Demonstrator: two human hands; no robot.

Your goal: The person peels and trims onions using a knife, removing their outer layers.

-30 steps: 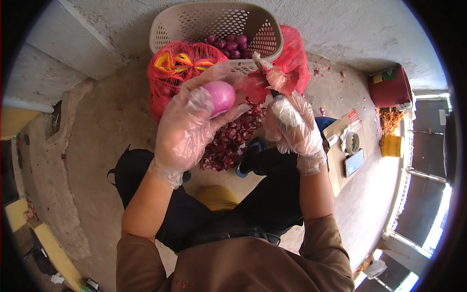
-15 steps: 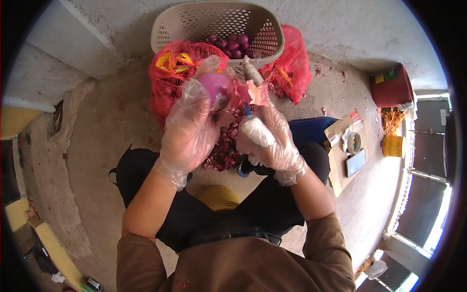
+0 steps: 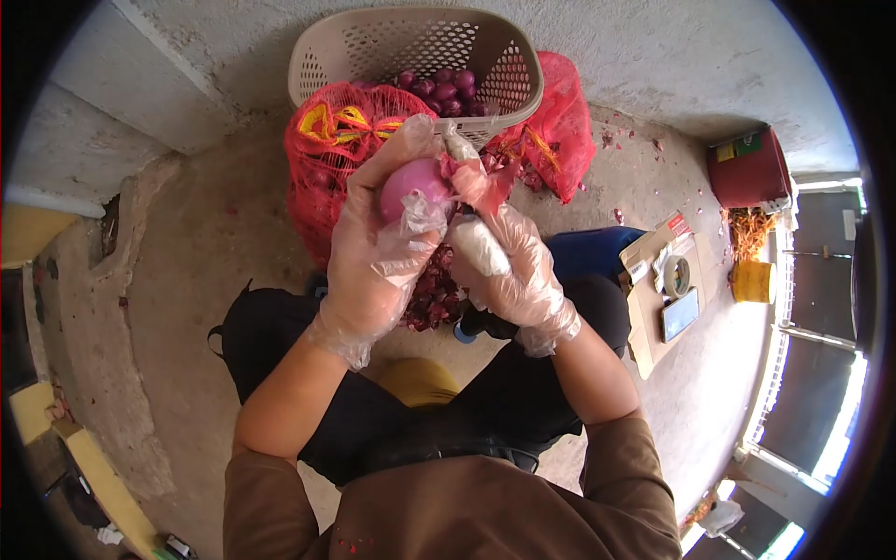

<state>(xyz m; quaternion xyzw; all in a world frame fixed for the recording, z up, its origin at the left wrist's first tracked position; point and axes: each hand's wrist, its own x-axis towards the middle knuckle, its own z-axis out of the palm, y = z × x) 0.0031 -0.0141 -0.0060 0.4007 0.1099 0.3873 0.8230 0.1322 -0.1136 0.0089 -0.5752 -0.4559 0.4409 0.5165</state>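
Observation:
My left hand [image 3: 373, 247], in a clear plastic glove, is closed around a peeled purple-red onion [image 3: 403, 191], its thumb pressing on the near side. Close against it is my right hand [image 3: 509, 271], gloved too, with white wrapping around the thumb [image 3: 481, 247]. A pinkish flap of onion skin [image 3: 487, 189] is pinched in the right fingers beside the onion. At the right thumb tip shows a bit of dark blue tool [image 3: 468, 212], which looks like a small knife; its blade is hidden. Below the hands lies a heap of onion skins [image 3: 436, 297].
A beige plastic basket [image 3: 327, 56] with several purple onions [image 3: 446, 89] stands against the wall. Red net bags [image 3: 313, 191] flank it. To the right are a blue container [image 3: 588, 247], cardboard [image 3: 644, 327] with a tape roll [image 3: 678, 275] and phone [image 3: 680, 315], and a red bucket [image 3: 744, 173].
My hands have come closer together. The left thumb has moved onto the near face of the onion, and the skin flap has shifted against it. Less of the blue tool shows now.

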